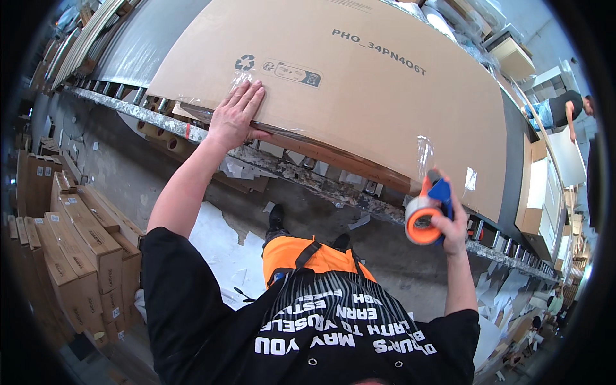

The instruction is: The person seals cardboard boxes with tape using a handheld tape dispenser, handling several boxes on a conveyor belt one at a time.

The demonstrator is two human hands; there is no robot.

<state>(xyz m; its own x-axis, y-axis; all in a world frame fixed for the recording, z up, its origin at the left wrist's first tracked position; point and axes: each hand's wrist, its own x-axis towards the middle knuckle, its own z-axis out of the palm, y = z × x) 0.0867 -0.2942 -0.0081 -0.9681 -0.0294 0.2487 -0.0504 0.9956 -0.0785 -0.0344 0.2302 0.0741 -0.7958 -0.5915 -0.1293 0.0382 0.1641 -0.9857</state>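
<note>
a large brown cardboard box (385, 109) is laid flat on the roller conveyor (154, 117), its long near edge turned toward the wearer. the left hand (234, 122) is pressed on the box's top near its left end, the fingers stretched out and nearly together, the thumb set lower at the near edge. by the right hand (454, 228) a blue and orange tape dispenser (418, 208) is held at the near edge, right of the middle, with the fingers clamped on it. just beyond the dispenser, a strip of clear tape (425, 154) is seen on the box's top. on the near left, brown cartons (77, 256) are stacked. on the far right, another person (564, 109) is seen beside a white panel (571, 157).
</note>
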